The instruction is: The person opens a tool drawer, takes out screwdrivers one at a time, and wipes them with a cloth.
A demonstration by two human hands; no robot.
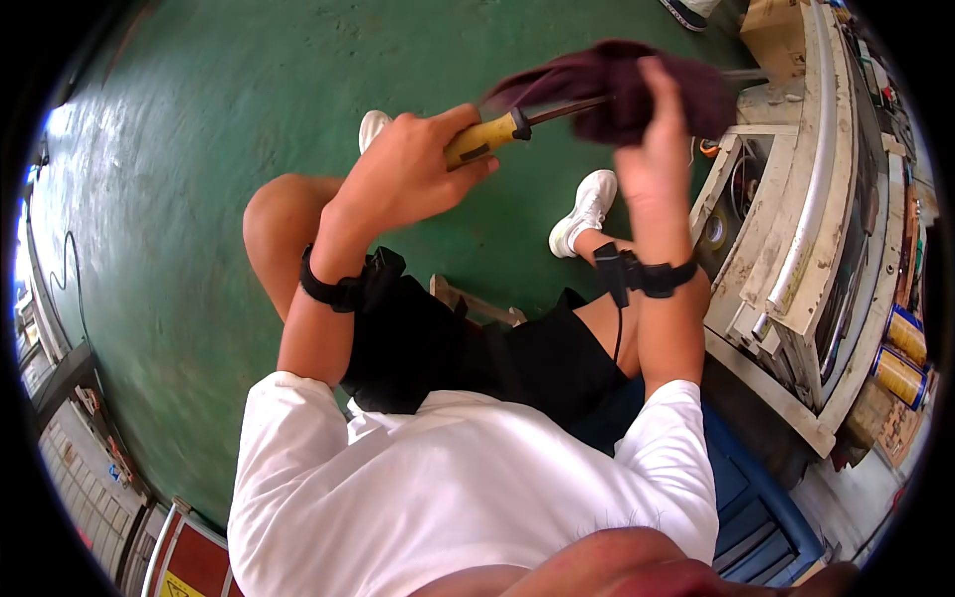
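Note:
In the head view, my left hand (398, 169) is closed around the yellow handle (482, 139) of a screwdriver with a black collar. Its metal shaft (567, 110) runs right into a dark maroon cloth (637, 85). My right hand (657, 149), blurred by motion, grips this cloth around the shaft. A thin grey length of the shaft shows past the cloth's right side. The tip's shape cannot be made out. Both hands are raised above the green floor, in front of my knees.
A worn pale workbench (786, 249) stands at my right, with a roll of tape (714, 231) inside it. Yellow-and-blue cans (900, 376) and a cardboard box (774, 35) are near it. A blue plastic seat (751, 507) is at lower right. Another person's shoe (688, 12) shows at the top.

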